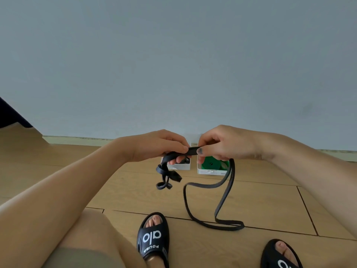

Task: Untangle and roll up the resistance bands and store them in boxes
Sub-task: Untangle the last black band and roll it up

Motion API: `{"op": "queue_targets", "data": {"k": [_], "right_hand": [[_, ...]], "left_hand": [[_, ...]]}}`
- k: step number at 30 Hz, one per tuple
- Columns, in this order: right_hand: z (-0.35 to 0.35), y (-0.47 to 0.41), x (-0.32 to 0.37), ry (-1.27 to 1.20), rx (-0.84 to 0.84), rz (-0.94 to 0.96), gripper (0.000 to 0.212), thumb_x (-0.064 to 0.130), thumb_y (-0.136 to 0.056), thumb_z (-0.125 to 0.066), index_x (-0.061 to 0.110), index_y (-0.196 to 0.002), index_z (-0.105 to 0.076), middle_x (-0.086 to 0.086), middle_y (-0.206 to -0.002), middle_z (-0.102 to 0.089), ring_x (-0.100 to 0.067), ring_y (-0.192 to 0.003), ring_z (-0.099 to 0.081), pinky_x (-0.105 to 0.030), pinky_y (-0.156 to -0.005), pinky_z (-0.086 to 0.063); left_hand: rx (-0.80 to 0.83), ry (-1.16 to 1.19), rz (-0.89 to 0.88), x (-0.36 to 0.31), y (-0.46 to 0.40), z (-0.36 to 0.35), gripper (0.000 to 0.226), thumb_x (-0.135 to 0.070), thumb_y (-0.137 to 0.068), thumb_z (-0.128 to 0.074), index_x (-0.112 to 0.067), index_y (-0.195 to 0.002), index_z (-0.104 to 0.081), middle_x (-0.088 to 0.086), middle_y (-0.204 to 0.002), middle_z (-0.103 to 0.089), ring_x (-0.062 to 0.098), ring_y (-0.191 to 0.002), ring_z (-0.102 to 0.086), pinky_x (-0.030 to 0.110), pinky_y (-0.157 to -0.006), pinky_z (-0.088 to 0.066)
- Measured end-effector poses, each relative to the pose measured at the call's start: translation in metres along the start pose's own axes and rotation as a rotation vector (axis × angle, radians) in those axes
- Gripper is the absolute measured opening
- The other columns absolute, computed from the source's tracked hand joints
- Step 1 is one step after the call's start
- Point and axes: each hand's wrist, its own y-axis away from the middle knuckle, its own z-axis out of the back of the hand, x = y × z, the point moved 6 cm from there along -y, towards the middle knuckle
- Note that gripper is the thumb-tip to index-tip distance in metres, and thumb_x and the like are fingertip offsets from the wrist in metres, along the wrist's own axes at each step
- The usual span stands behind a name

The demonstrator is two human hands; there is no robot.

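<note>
A long black resistance band [224, 198] is stretched between both hands above the wooden floor. My left hand [160, 147] grips one stretch of it, and a knotted, twisted tangle hangs below that hand. My right hand [222, 145] pinches the band a short way to the right, and a long loop drops from it and trails onto the floor. Behind the hands, two white boxes stand by the wall. The left box [180, 167] is mostly hidden by my left hand. The right box [211, 172] holds a rolled green band [210, 163].
My two feet in black slides [153, 238] rest on the wooden floor [270, 200] near the band's loop. A plain grey wall with a skirting board rises right behind the boxes. A dark object sits at the far left edge.
</note>
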Motion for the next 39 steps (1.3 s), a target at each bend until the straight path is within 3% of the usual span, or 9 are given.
{"op": "queue_targets", "data": {"k": [4, 8, 11, 16, 21, 25, 29, 33, 39], "right_hand": [[-0.002, -0.003, -0.001, 0.068, -0.001, -0.029, 0.023, 0.037, -0.099, -0.065, 0.022, -0.088, -0.079, 0.01, -0.061, -0.055, -0.012, -0.057, -0.043, -0.03, -0.06, -0.036], [-0.003, -0.005, 0.003, 0.108, 0.011, -0.024, 0.026, 0.043, -0.099, -0.064, 0.025, -0.086, -0.079, -0.009, -0.087, -0.07, -0.017, -0.067, -0.047, -0.036, -0.064, -0.04], [-0.004, -0.005, 0.006, 0.117, 0.014, -0.023, 0.025, 0.038, -0.103, -0.06, 0.025, -0.085, -0.074, 0.011, -0.08, -0.075, -0.008, -0.062, -0.05, -0.025, -0.062, -0.04], [0.0, -0.009, 0.007, 0.104, -0.042, 0.011, 0.026, 0.032, -0.102, -0.062, 0.011, -0.091, -0.073, 0.014, -0.055, -0.055, -0.002, -0.052, -0.044, -0.019, -0.057, -0.036], [0.005, -0.004, -0.001, -0.011, -0.058, -0.017, 0.022, 0.025, -0.102, -0.063, 0.009, -0.092, -0.074, 0.01, -0.057, -0.045, -0.009, -0.053, -0.036, -0.021, -0.049, -0.028], [0.007, -0.004, -0.004, -0.073, -0.046, -0.028, 0.021, 0.023, -0.102, -0.063, 0.006, -0.099, -0.075, 0.009, -0.056, -0.042, -0.009, -0.05, -0.031, -0.022, -0.047, -0.024], [0.006, -0.004, -0.005, -0.102, -0.033, -0.035, 0.02, 0.021, -0.102, -0.064, 0.006, -0.099, -0.076, 0.009, -0.055, -0.04, -0.009, -0.049, -0.029, -0.021, -0.046, -0.022], [0.006, -0.004, -0.006, -0.09, -0.044, -0.041, 0.021, 0.024, -0.102, -0.064, 0.009, -0.097, -0.077, 0.011, -0.054, -0.041, -0.008, -0.049, -0.031, -0.022, -0.048, -0.024], [0.01, -0.006, -0.01, -0.125, -0.087, -0.059, 0.02, 0.021, -0.103, -0.062, 0.006, -0.098, -0.075, 0.012, -0.052, -0.041, -0.009, -0.05, -0.03, -0.025, -0.05, -0.023]], "left_hand": [[-0.032, 0.07, 0.07, 0.011, -0.004, 0.003, 0.037, -0.036, -0.082, -0.052, -0.005, -0.095, -0.069, 0.004, -0.079, -0.065, 0.017, -0.075, -0.058, 0.032, -0.079, -0.047], [-0.051, 0.044, 0.046, 0.01, -0.005, 0.004, 0.028, -0.023, -0.09, -0.042, -0.017, -0.084, -0.069, 0.001, -0.073, -0.058, 0.015, -0.069, -0.05, 0.028, -0.074, -0.042], [-0.064, 0.023, 0.012, 0.006, -0.003, 0.004, 0.032, -0.017, -0.094, -0.045, -0.024, -0.072, -0.066, 0.004, -0.072, -0.051, 0.015, -0.066, -0.042, 0.029, -0.07, -0.037], [-0.062, 0.008, 0.025, 0.008, -0.002, 0.005, 0.024, -0.025, -0.085, -0.045, -0.018, -0.079, -0.067, 0.007, -0.072, -0.049, 0.015, -0.067, -0.043, 0.032, -0.071, -0.037], [-0.084, 0.08, 0.057, 0.016, -0.003, 0.01, 0.03, -0.021, -0.082, -0.045, -0.012, -0.097, -0.07, 0.009, -0.088, -0.069, 0.017, -0.085, -0.065, 0.031, -0.088, -0.05], [-0.127, -0.163, 0.084, 0.021, -0.002, 0.014, 0.026, -0.007, -0.09, -0.049, -0.022, -0.096, -0.069, 0.003, -0.097, -0.074, 0.023, -0.103, -0.067, 0.04, -0.106, -0.044], [-0.14, -0.27, 0.135, 0.026, -0.006, 0.016, 0.025, -0.009, -0.094, -0.051, -0.028, -0.095, -0.067, -0.013, -0.09, -0.074, 0.005, -0.094, -0.066, 0.037, -0.096, -0.047], [-0.108, -0.326, 0.158, 0.035, -0.006, 0.014, 0.026, -0.013, -0.087, -0.056, -0.038, -0.085, -0.06, -0.006, -0.088, -0.075, 0.021, -0.088, -0.068, 0.045, -0.089, -0.052], [-0.181, -0.559, 0.222, 0.05, -0.009, 0.022, 0.018, -0.014, -0.093, -0.06, -0.03, -0.088, -0.054, -0.009, -0.1, -0.068, 0.02, -0.097, -0.063, 0.034, -0.08, -0.048]]}}
